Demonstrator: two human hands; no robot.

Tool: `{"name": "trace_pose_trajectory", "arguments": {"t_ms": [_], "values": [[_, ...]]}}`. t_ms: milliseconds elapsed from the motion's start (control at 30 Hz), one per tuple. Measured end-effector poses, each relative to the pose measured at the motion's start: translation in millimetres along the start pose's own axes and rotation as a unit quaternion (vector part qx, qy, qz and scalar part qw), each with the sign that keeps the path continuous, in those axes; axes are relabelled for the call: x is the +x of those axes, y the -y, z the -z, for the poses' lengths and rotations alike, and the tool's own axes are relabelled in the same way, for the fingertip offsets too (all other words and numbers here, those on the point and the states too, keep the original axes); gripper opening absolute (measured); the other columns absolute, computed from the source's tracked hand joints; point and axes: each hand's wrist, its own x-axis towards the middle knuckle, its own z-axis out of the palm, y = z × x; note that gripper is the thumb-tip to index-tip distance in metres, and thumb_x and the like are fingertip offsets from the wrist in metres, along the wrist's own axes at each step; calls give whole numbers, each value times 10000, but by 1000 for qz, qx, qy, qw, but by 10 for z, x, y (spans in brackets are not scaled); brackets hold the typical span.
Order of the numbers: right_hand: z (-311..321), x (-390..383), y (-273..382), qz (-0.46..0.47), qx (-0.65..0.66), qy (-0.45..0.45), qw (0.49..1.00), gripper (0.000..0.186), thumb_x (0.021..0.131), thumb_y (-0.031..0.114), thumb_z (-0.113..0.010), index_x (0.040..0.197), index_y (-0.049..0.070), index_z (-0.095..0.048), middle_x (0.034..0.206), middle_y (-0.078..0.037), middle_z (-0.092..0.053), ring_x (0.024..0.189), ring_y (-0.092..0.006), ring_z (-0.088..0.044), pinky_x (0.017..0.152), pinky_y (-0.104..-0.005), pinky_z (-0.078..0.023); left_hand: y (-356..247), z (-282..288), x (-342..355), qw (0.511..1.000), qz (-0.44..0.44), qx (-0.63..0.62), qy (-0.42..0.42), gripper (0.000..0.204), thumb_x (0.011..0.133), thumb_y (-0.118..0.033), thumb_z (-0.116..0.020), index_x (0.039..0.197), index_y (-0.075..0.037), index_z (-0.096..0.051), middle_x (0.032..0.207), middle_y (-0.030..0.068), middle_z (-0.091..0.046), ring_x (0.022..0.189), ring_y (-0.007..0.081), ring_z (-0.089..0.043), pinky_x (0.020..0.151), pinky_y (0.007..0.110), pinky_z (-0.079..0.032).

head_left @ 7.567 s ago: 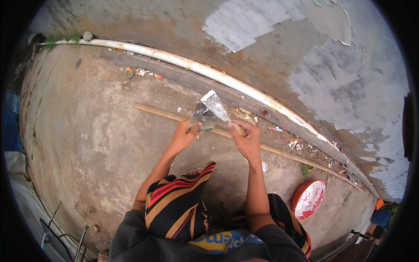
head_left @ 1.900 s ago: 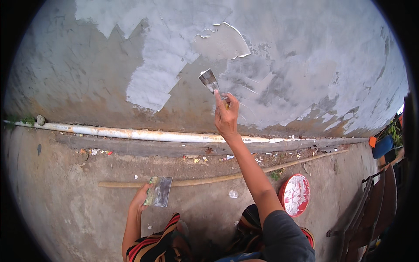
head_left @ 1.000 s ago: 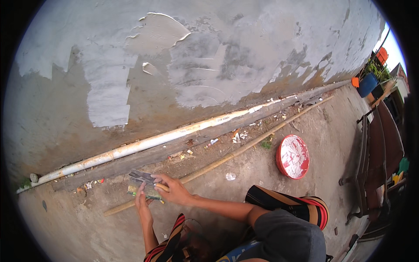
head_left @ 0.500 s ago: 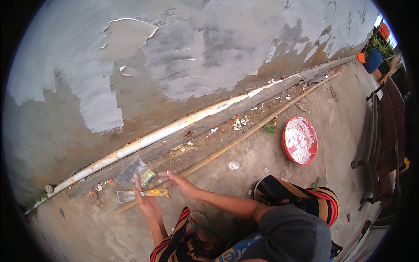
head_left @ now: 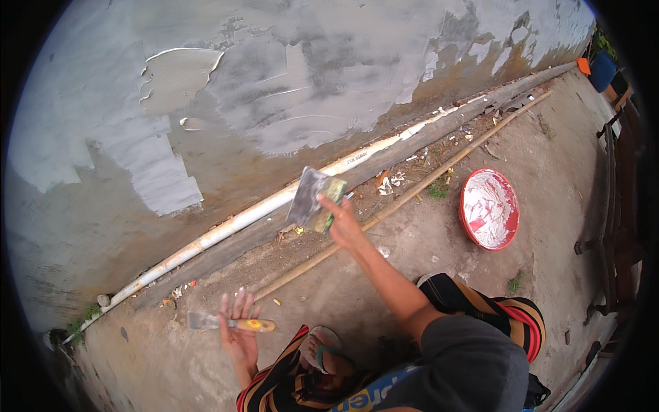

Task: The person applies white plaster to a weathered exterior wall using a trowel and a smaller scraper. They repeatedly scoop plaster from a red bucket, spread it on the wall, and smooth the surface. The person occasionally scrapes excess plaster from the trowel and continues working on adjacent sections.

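The right hand (head_left: 344,223) grips a flat square spreader (head_left: 310,198) by its green-and-yellow side, thumb laid on the face; the plate's grey edge points up and left, and in this view it overlaps the white pipe (head_left: 233,229) and the plank (head_left: 412,147) below it. Whether the spreader touches either one I cannot tell. The left hand (head_left: 239,343) is palm up near the lower left, fingers stretched and slightly blurred, holding a small putty knife (head_left: 232,323) crosswise: blade to the left, wooden handle to the right, one digit crossing its neck. The two tools are well apart, with a stretch of ground (head_left: 171,374) and the near end of a long pole (head_left: 425,182) between them. The pole slants up to the right, roughly following the pipe at the foot of the wall (head_left: 384,82). On the wall, a broad smear (head_left: 175,82) shows raised ridges along its upper and right edges, with a small dab (head_left: 192,124) just below. A red tub (head_left: 467,225) of white paste stands right of the pole, apart from it, beyond the right knee (head_left: 504,319); a gap of concrete separates it from the dark bench (head_left: 618,206) at the right rim
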Motion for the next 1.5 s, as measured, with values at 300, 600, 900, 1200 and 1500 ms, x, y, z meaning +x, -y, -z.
{"name": "trace_pose_trajectory", "arguments": {"t_ms": [300,600,900,1200,1500], "values": [[-273,540,1302,504,-398,-131,755,266,922,61,-605,1170,-35,-601,1061,-88,-656,904,-160,-611,794,-323,-491,-1091,-935,-926,948,-155,-44,-273,432,1004,-290,-481,1377,-80,-422,1308,136,-545,1153,268,-550,1009,455,-440],[-1089,985,1250,653,-523,-108,536,652,704,-149,-550,1307,98,-580,1242,-107,-565,1102,-315,-501,921,-423,-424,-1053,-806,-847,967,-113,-108,-203,345,994,-271,-512,1279,-77,-523,1184,93,-597,1040,233,-565,948,433,-463],[-1296,1319,1280,724,-559,-113,387,721,639,-123,-571,1271,219,-628,1249,-15,-578,1113,-257,-499,967,-424,-377,-1074,-732,-832,956,-107,-69,-265,292,1005,-295,-486,1188,-79,-558,1029,55,-585,940,208,-548,891,405,-460],[-1261,1313,772,697,-582,-97,407,710,633,-94,-566,1274,205,-631,1260,-12,-586,1096,-235,-527,959,-406,-372,-1105,-680,-791,954,-90,-83,-274,265,1008,-293,-481,1132,-79,-576,961,46,-573,904,209,-539,868,395,-449],[-874,945,485,649,-595,-47,471,589,678,-90,-600,1211,156,-653,1133,-45,-652,1002,-244,-604,900,-393,-398,-1120,-660,-811,958,-84,-101,-255,266,1010,-287,-474,1132,-76,-583,983,64,-596,924,221,-550,880,408,-455]]}}
